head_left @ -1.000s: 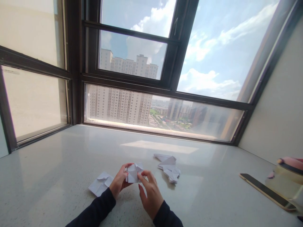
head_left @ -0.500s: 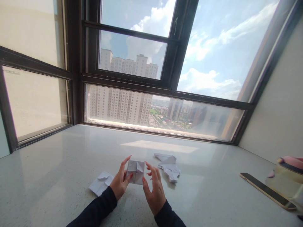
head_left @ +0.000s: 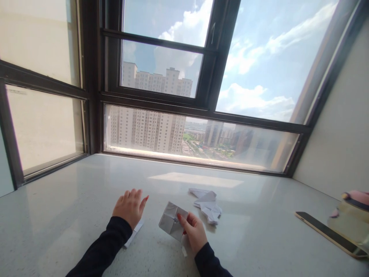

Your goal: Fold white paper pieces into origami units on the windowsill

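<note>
Pinched between the thumb and fingers of my right hand is a square of folded white paper, its crease lines showing and its face tilted. My left hand holds nothing that I can see; its back faces me and its thumb stands apart from the fingers. Beneath that hand and wrist lies another folded paper, mostly covered, with one edge showing. Several folded white papers lie in a loose heap beyond my right hand.
A phone lies on the pale speckled countertop at the right. Beside it stands a clear container with a pink lid. Dark-framed windows rise along the back and left; a wall bounds the right.
My left hand has let go of the folded paper and moved left over the other paper. My right hand now grips the square, turned and tilted from before.
</note>
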{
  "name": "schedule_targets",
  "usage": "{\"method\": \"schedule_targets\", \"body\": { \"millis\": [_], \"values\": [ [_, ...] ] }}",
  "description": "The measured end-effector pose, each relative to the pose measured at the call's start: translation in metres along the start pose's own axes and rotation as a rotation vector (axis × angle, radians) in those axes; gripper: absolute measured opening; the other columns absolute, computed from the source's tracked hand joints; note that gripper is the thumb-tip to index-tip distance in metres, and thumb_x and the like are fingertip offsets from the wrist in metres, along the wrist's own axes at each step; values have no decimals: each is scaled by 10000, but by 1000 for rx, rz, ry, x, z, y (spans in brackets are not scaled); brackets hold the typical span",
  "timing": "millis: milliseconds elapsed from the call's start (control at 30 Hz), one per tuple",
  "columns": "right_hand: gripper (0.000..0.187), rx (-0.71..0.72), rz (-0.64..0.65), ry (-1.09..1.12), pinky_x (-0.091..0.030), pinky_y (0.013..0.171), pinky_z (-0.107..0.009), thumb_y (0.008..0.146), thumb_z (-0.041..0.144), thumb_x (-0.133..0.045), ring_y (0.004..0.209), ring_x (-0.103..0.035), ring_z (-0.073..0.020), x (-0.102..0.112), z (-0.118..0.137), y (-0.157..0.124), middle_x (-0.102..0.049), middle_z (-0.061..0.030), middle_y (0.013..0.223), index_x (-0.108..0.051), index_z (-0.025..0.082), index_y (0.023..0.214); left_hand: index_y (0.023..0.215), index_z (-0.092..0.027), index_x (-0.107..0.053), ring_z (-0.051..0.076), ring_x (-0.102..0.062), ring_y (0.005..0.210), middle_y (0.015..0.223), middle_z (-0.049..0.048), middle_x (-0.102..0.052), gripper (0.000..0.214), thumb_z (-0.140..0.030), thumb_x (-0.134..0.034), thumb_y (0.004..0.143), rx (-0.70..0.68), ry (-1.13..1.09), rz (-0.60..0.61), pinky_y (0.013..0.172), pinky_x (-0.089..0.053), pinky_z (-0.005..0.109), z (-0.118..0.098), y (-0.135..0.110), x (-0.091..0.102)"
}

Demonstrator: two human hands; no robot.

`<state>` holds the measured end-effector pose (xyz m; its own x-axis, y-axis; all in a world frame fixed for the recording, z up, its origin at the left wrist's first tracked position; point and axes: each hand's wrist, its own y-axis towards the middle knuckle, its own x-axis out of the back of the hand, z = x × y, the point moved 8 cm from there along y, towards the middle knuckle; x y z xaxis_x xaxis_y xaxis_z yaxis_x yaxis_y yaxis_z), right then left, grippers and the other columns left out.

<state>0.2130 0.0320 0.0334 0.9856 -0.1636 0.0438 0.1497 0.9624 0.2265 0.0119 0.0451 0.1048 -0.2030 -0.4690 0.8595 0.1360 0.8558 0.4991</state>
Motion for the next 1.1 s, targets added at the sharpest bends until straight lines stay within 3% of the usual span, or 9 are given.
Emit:
{"method": "schedule_targets", "body": {
  "millis": [100,267,333,433,567,767,867,967,1100],
  "values": [
    [379,-2,-4,2,-290,324,-175,574,529,-547,372,-347,-64,-2,2,-1,-422,57,440,-522,150,567,997,-35,-490,332,-496,847,871,205,-555,506,-433,-277,767,189,170,95,677,-356,422,28,-2,-12],
    [379,37,-8,-24,-266,304,-168,586,534,-531,359,-338,-61,-2,6,-1,-402,64,433,-524,155,585,953,-74,-470,265,-562,771,823,169,-590,432,-428,-367,727,227,-42,395,636,-381,334,29,-13,-56],
    [374,34,-36,-40,-261,298,-171,594,534,-522,347,-331,-61,1,4,-1,-391,69,426,-516,160,578,826,-131,-479,222,-571,707,729,104,-593,353,-439,-328,744,199,-210,359,617,-384,298,19,-9,-58],
    [365,21,-63,-63,-266,295,-180,597,530,-520,335,-341,-66,5,0,0,-416,64,425,-509,167,564,673,-196,-415,165,-537,611,591,8,-521,352,-455,-201,780,161,-539,187,600,-387,263,3,-2,-49],
    [322,10,53,-65,-288,316,-179,597,482,-549,352,-385,-72,-10,-1,-5,-471,53,445,-516,162,573,660,-214,-357,138,-474,583,568,-32,-426,379,-516,-157,769,165,-896,20,587,-401,247,-16,-8,-44],
    [256,-28,292,43,-287,305,-157,628,411,-553,331,-380,-50,-47,9,-23,-509,52,480,-542,155,624,620,-197,-357,165,-448,687,669,15,-441,372,-544,-281,729,38,-790,-171,705,-380,324,-34,-21,-38],
    [302,-50,308,74,-308,292,-158,614,446,-557,322,-386,-47,-48,12,-23,-526,41,502,-566,148,661,634,-207,-311,143,-461,610,622,-11,-417,334,-519,-266,743,42,-874,-103,610,-404,282,-35,-21,-46],
    [405,-90,305,125,-357,294,-176,594,525,-537,329,-421,-57,-44,8,-19,-538,28,533,-566,148,739,655,-218,-267,110,-426,473,525,-66,-348,297,-497,-256,757,130,-960,5,476,-371,229,-34,-21,-54],
    [485,-111,353,148,-396,316,-193,568,576,-528,367,-467,-71,-46,4,-17,-555,13,584,-562,154,805,755,-211,-283,91,-398,407,475,-88,-373,234,-444,-300,772,147,-1089,66,422,-320,197,-38,-22,-51]
  ]
}}
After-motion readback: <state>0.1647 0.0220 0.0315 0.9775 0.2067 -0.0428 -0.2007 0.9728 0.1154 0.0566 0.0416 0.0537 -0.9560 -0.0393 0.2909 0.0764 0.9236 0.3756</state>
